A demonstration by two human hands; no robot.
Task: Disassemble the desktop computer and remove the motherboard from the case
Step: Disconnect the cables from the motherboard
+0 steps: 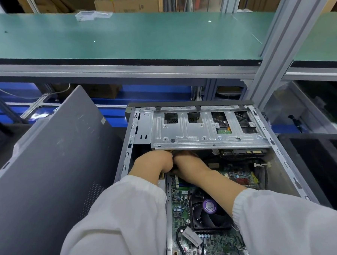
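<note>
Both hands inside case [291, 159], under drive cage [182, 136]; left hand [154, 161] & right hand [189, 165] touching; fingers hidden, grip can't tell.

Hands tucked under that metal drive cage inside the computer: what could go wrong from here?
Possible risks:
1. Both the left hand and right hand reach under the drive cage; its sheet-metal edge could scrape them.
2. The fingertips are hidden, so a hard pull might strain a cable or connector on the motherboard.
3. The right sleeve lies over the CPU fan and could snag.

Fingertips [171, 153] hidden under drive cage [208, 129]
</note>
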